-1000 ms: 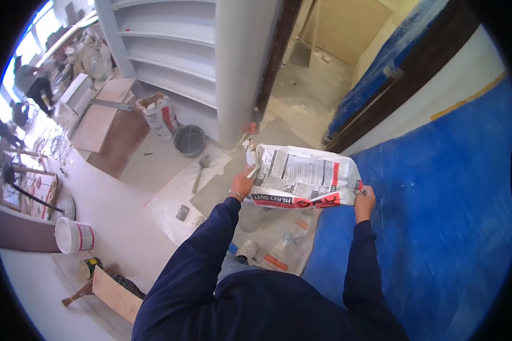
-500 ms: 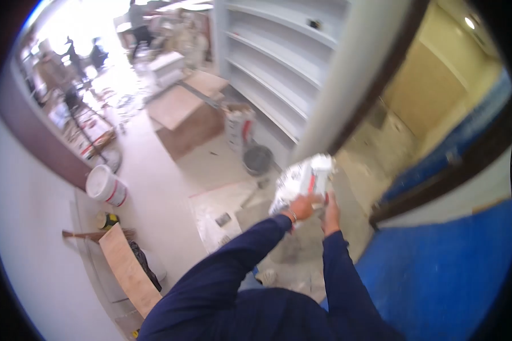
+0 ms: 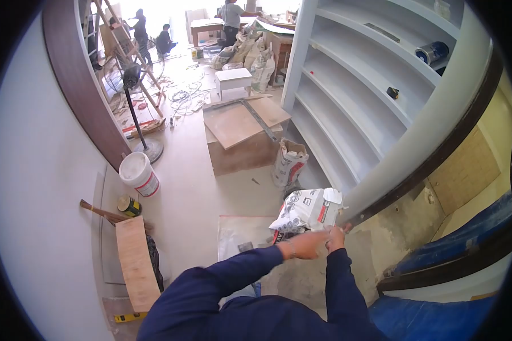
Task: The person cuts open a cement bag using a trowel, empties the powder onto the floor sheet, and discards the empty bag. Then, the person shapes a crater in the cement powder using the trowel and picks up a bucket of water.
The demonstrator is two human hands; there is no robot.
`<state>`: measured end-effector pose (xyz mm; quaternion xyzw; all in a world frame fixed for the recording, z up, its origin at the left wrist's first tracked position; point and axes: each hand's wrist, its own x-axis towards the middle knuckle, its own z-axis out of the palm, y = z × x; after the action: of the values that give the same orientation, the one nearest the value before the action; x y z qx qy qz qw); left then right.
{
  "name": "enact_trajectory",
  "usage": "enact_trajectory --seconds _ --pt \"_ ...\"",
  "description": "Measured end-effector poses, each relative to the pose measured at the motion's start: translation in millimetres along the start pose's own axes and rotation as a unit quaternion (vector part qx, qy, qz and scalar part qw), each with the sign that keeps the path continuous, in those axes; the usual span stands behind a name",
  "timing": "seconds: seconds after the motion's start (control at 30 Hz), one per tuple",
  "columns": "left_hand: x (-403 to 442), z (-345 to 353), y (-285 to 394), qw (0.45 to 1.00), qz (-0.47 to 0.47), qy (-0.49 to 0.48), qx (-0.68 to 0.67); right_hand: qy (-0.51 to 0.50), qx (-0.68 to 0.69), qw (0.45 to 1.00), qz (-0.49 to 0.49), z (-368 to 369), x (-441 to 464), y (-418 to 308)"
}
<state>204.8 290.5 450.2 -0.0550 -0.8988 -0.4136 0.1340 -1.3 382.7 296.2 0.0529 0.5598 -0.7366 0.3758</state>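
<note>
A white printed bag (image 3: 310,209) with black lettering and a red patch is in front of me, its torn end crumpled at the upper right. My left hand (image 3: 306,245) is closed at the bag's near edge, with a band at the wrist; its fingertips are blurred. Close beside it, my right hand (image 3: 336,237) is closed at the bag's near right corner. The two hands nearly meet, and the exact grip is partly hidden. Just behind the bag, a dark bucket (image 3: 290,190) is mostly covered.
White shelves (image 3: 352,96) hold a can (image 3: 432,53). An upright open bag (image 3: 290,163) stands by a wooden box (image 3: 242,153). At left are a white bucket (image 3: 139,173), a pedestal fan (image 3: 132,79) and a leaning board (image 3: 136,264). Several people (image 3: 231,23) are in the background.
My view has shifted, so shelves and room sit differently in frame. Both hands and the bag appear lower, and the hands have moved toward the bag's near edge.
</note>
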Motion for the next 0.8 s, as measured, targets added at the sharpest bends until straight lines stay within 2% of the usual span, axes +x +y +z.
enact_trajectory --seconds 0.03,0.07,0.1,0.13,0.17,0.2,0.23,0.27,0.33,0.37,0.43,0.5,0.57,0.63,0.7,0.73,0.77,0.8 --pt "-10.7 -54.5 20.5 0.991 -0.120 0.021 -0.056 0.008 -0.009 0.999 -0.052 24.5 -3.2 -11.2" --pt "-24.4 -76.7 -7.5 0.978 -0.163 0.123 -0.052 0.017 -0.019 0.994 -0.103 50.2 -9.5 -25.4" --pt "-42.0 -97.5 -52.3 0.953 -0.224 0.205 0.004 0.020 -0.021 0.994 -0.102 75.6 -13.0 -42.1" --pt "-60.7 -124.0 -87.2 0.935 -0.187 0.300 0.004 -0.014 -0.042 0.996 -0.082 97.2 -18.5 -55.0" --pt "-76.5 -149.0 -114.5 0.897 -0.257 0.345 -0.101 -0.045 -0.065 0.995 -0.058 106.2 -23.3 -55.6" --pt "-82.9 -171.2 -111.8 0.856 -0.343 0.353 -0.159 -0.043 -0.068 0.995 -0.055 111.6 -10.2 -48.0" --pt "-87.0 -189.8 -106.8 0.805 -0.420 0.361 -0.213 -0.102 -0.043 0.992 -0.053 120.4 16.1 -38.9" --pt "-90.7 -194.8 -124.1 0.801 -0.419 0.370 -0.213 -0.165 -0.019 0.985 -0.050 134.1 34.9 -33.8" --pt "-103.8 -199.6 -172.2 0.727 -0.442 0.298 -0.432 -0.202 -0.034 0.979 -0.024 177.4 29.5 -34.6" --pt "-106.2 -201.6 -178.8 0.718 -0.443 0.317 -0.434 -0.228 -0.041 0.973 0.000 198.0 25.9 -32.6" --pt "-90.8 -210.7 -188.2 0.717 -0.320 0.275 -0.555 -0.247 -0.072 0.966 -0.001 223.4 30.7 -27.7" --pt "-92.9 -218.0 -214.7 0.749 -0.369 0.286 -0.469 -0.268 -0.101 0.958 -0.007 243.2 45.0 -27.5" --pt "-93.5 -230.3 -237.5 0.748 -0.411 0.294 -0.430 -0.259 -0.179 0.949 -0.026 265.5 60.3 -22.3" --pt "-92.9 -252.7 -236.5 0.771 -0.424 0.307 -0.363 -0.264 -0.220 0.939 -0.028 286.9 85.4 -7.3" --pt "-91.4 -261.6 -276.4 0.783 -0.421 0.343 -0.303 -0.264 -0.254 0.930 -0.039 313.7 107.1 7.0" --pt "-91.8 -269.4 -302.3 0.796 -0.457 0.317 -0.239 -0.251 -0.264 0.929 -0.060 327.0 115.3 16.7" --pt "-90.7 -280.4 -313.9 0.795 -0.459 0.320 -0.235 -0.237 -0.274 0.929 -0.081 343.0 124.1 28.7" --pt "-88.5 -294.5 -319.8 0.772 -0.544 0.310 -0.112 -0.206 -0.286 0.929 -0.116 364.5 134.5 43.7"
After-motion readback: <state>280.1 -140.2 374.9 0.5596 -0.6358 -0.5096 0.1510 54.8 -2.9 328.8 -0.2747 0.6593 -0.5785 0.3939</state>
